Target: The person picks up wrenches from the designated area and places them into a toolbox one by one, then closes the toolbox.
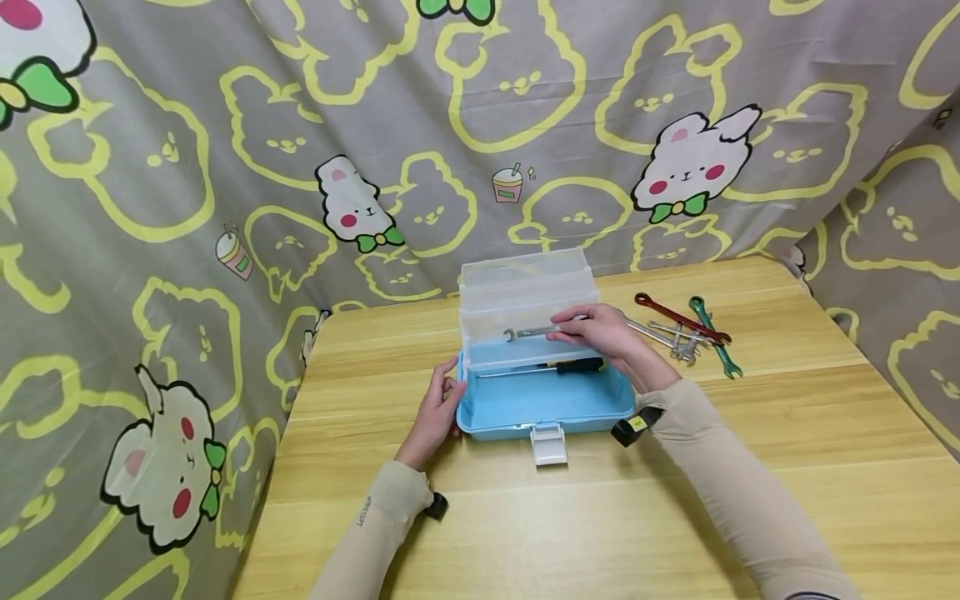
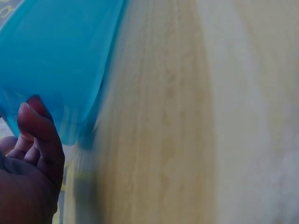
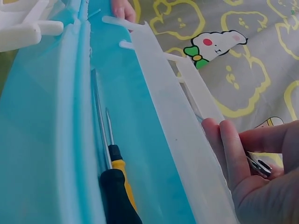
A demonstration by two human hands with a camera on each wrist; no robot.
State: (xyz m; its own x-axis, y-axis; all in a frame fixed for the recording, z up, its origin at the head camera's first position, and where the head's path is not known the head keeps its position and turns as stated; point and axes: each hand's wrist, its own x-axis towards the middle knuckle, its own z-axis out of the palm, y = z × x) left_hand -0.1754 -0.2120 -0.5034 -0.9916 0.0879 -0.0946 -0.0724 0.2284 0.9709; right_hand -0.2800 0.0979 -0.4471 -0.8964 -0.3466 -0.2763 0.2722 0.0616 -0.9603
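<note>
A light blue toolbox point(image 1: 517, 432) stands open, its clear plastic trays point(image 1: 525, 296) raised at the back. My right hand point(image 1: 600, 333) pinches a silver wrench point(image 1: 534, 332) above a tray, the open-ended jaw pointing left. In the right wrist view, one end of that wrench point(image 3: 259, 164) shows between the fingers. At the box's left end, my left hand point(image 1: 438, 407) grips the rim and wall. Inside the box lie a black-handled screwdriver point(image 3: 114, 193) and a yellow-and-black screwdriver point(image 3: 119, 169), side by side.
Right of the toolbox, several wrenches lie in a loose pile on the wooden table point(image 1: 787, 467), among them a red wrench point(image 1: 675, 315) and a green wrench point(image 1: 708, 321). A white latch point(image 1: 550, 448) hangs from the box's front. Patterned curtains point(image 1: 585, 100) enclose the table's back and sides.
</note>
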